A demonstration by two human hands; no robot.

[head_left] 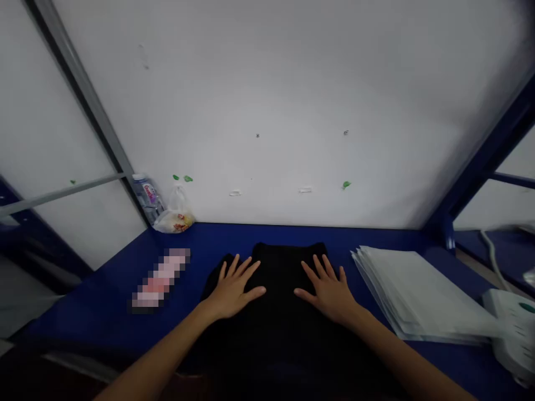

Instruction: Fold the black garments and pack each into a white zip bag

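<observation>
A black garment (284, 267) lies spread on the blue table (104, 301), its far edge toward the white wall. My left hand (234, 287) rests flat on the left part of the cloth with fingers spread. My right hand (328, 289) lies flat on the right part, fingers also apart. Neither hand holds anything.
A stack of white sheets (413, 289) lies right of the garment, with a white device (514, 328) at the right edge. At the back left stand a plastic bottle (147, 196) and a small bag (175, 218). A blurred pink object (161, 278) lies left of my hand.
</observation>
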